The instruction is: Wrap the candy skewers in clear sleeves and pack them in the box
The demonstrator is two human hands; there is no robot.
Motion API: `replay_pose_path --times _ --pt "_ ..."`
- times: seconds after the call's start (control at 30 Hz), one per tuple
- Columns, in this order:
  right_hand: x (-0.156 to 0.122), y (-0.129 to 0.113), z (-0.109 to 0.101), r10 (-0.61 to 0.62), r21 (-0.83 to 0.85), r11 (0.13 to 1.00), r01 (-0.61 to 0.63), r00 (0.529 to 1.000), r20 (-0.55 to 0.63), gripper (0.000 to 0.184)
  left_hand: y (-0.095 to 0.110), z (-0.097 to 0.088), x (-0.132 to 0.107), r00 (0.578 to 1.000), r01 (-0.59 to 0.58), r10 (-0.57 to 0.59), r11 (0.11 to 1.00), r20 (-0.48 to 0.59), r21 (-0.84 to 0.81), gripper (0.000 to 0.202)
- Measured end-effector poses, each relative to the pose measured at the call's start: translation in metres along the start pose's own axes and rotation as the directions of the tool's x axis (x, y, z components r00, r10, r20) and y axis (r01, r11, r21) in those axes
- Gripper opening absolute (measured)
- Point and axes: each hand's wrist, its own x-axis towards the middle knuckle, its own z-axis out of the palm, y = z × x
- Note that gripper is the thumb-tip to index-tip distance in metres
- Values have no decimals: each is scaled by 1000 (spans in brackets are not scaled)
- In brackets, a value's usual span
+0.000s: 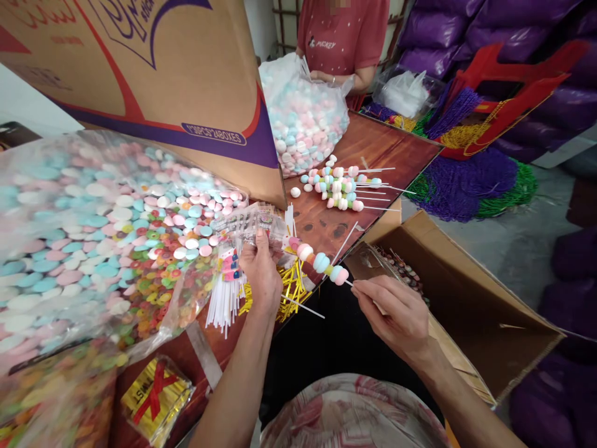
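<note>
My right hand (394,311) pinches the white stick of a candy skewer (321,262), threaded with pink, white and blue marshmallows and gummy rings. The skewer slants up to the left, its top at the end of a clear printed plastic bag (252,225). My left hand (262,267) grips that bag, thumb on top; whether the tip is inside I cannot tell. Below my left hand lie a bundle of white sticks (226,305) with colourful tops and a pile of gold twist ties (293,289). Several finished skewers (342,186) lie farther back on the table.
A big bag of marshmallows and gummy rings (93,242) covers the left side. Behind stand a tall carton (186,81) and another marshmallow bag (308,112), by a person in a red shirt (345,37). An open cardboard box (485,311) is at right; a twist-tie pack (157,398) lies near left.
</note>
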Motion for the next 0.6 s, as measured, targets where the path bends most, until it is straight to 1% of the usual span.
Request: replay_pose_path --times 0.13,0.2,0.27,0.37,0.43,0.53,0.6 --pt "-7 -3 2 -6 -86 996 6 1000 6 16 -3 1 -1 999 -29 28 999 17 41 40" --pt "-8 -3 3 23 -65 998 -23 1000 0 16 -3 0 -1 999 -42 41 997 22 67 39" --pt "-9 -2 5 98 8 995 -97 995 -16 15 -3 0 -1 999 -31 27 996 48 79 37" --pt "-8 0 8 220 131 968 -214 975 -28 12 -1 1 -4 990 48 -53 998 134 39 35" --pt "-8 1 11 282 170 947 -274 959 -27 9 0 2 -6 977 106 -104 994 184 0 34" --pt "-7 2 13 347 196 922 -333 937 -38 7 -1 1 -9 962 154 -151 988 225 4 36" --pt "-5 1 13 384 219 904 -367 923 -35 8 -2 0 -9 956 187 -183 982 231 5 36"
